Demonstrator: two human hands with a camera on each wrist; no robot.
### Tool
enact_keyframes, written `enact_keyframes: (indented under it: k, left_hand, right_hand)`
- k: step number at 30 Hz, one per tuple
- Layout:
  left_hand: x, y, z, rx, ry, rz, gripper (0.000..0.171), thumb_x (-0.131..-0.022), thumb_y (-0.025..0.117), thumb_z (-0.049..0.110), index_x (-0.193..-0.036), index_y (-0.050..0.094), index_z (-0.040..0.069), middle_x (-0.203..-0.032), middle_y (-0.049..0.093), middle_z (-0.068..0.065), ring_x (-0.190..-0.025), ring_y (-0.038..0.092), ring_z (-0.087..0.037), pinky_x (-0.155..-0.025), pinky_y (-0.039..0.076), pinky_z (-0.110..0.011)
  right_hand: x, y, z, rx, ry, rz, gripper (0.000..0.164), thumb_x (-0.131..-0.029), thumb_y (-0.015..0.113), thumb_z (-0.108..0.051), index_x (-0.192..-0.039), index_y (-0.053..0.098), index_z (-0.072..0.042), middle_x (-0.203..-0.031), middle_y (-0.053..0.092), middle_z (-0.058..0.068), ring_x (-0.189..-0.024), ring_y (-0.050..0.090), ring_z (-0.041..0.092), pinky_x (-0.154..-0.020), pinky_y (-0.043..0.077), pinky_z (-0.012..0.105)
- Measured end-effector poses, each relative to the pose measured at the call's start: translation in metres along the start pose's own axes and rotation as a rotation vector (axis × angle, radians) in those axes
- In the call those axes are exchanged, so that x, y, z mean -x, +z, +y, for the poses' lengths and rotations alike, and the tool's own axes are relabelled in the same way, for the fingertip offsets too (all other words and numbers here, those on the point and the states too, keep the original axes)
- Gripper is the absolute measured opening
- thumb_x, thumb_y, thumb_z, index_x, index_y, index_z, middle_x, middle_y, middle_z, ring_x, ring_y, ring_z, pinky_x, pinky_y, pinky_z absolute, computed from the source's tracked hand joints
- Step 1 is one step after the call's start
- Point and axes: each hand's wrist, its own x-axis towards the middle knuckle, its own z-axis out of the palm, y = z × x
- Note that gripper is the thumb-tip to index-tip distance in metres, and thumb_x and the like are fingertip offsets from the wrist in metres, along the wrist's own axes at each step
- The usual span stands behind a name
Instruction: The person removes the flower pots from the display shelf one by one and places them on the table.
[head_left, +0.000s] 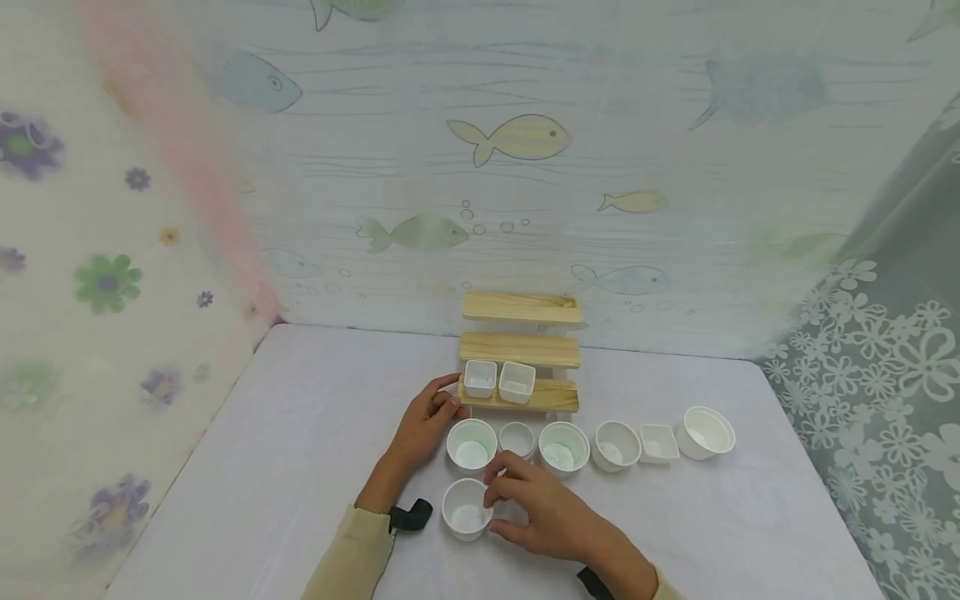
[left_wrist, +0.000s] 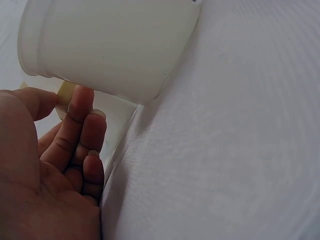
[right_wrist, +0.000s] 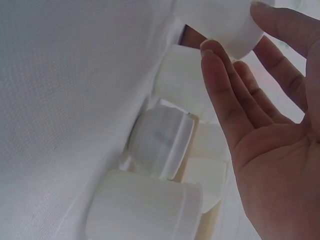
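Observation:
A small round white cup (head_left: 459, 525) stands at the front of the row of cups. My right hand (head_left: 543, 512) has its thumb and index finger at the cup's right side and pinches it; in the right wrist view the other fingers are extended beside the cup. My left hand (head_left: 423, 425) holds the left end of the lowest board of a wooden tiered rack (head_left: 555, 395), with thumb and fingertip on the wood in the left wrist view. Two square white cups, one on the left (head_left: 480, 387) and one beside it (head_left: 516, 392), sit on that board.
Before the rack a row runs rightward: several round white cups, among them a left one (head_left: 472, 467) and a far-right one (head_left: 697, 448), plus a square dish (head_left: 659, 454). Two upper boards (head_left: 521, 350) rise behind. A fish-patterned curtain (head_left: 525, 233) hangs at the back of the white table (head_left: 300, 433).

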Motion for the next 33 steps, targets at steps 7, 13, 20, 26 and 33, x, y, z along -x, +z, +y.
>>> enact_keyframes:
  k: [7, 13, 20, 26, 33]
  left_hand:
    - [-0.01, -0.004, -0.004, 0.006, 0.008, -0.008, 0.041, -0.111, 0.059, 0.019, -0.152, 0.055, 0.017, -0.091, 0.076, -0.005, -0.091, 0.072, -0.019, -0.093, 0.05, -0.026]
    - [-0.02, -0.007, -0.007, 0.019, 0.037, -0.009, 0.042, -0.11, 0.06, 0.016, -0.152, 0.055, 0.013, -0.091, 0.076, -0.008, -0.089, 0.071, -0.021, -0.091, 0.05, -0.027]
    - [-0.03, -0.013, -0.011, 0.027, 0.012, -0.043, 0.042, -0.111, 0.059, 0.021, -0.152, 0.054, 0.018, -0.092, 0.076, -0.007, -0.092, 0.072, -0.021, -0.094, 0.049, -0.026]
    - [-0.039, -0.017, -0.014, 0.03, 0.02, -0.065, 0.043, -0.111, 0.059, 0.022, -0.153, 0.054, 0.017, -0.093, 0.076, -0.005, -0.092, 0.072, -0.019, -0.094, 0.05, -0.027]
    - [-0.053, -0.023, -0.018, 0.024, 0.029, -0.065, 0.042, -0.111, 0.059, 0.018, -0.152, 0.054, 0.016, -0.093, 0.076, -0.007, -0.091, 0.071, -0.016, -0.092, 0.05, -0.027]
  right_hand:
    - [-0.009, 0.003, 0.003, 0.049, -0.026, 0.034, 0.024, -0.089, 0.087, -0.014, -0.105, 0.07, -0.017, -0.121, 0.053, -0.008, -0.103, 0.059, 0.004, -0.092, 0.053, 0.022]
    - [-0.016, 0.007, 0.009, 0.094, -0.025, 0.061, 0.024, -0.09, 0.087, -0.014, -0.106, 0.07, -0.018, -0.118, 0.053, -0.008, -0.102, 0.059, 0.004, -0.091, 0.052, 0.021]
    - [-0.025, 0.007, 0.013, 0.066, -0.004, 0.056, 0.025, -0.089, 0.088, -0.016, -0.107, 0.07, -0.018, -0.116, 0.053, -0.008, -0.098, 0.061, 0.006, -0.089, 0.052, 0.018]
    - [-0.031, 0.001, 0.014, 0.026, 0.029, 0.057, 0.026, -0.092, 0.087, -0.023, -0.11, 0.07, -0.017, -0.116, 0.052, -0.01, -0.098, 0.063, 0.008, -0.086, 0.055, 0.022]
    - [-0.046, -0.01, 0.022, 0.046, 0.022, 0.156, 0.023, -0.093, 0.085, -0.018, -0.109, 0.068, -0.017, -0.115, 0.056, -0.009, -0.096, 0.067, 0.009, -0.083, 0.058, 0.025]
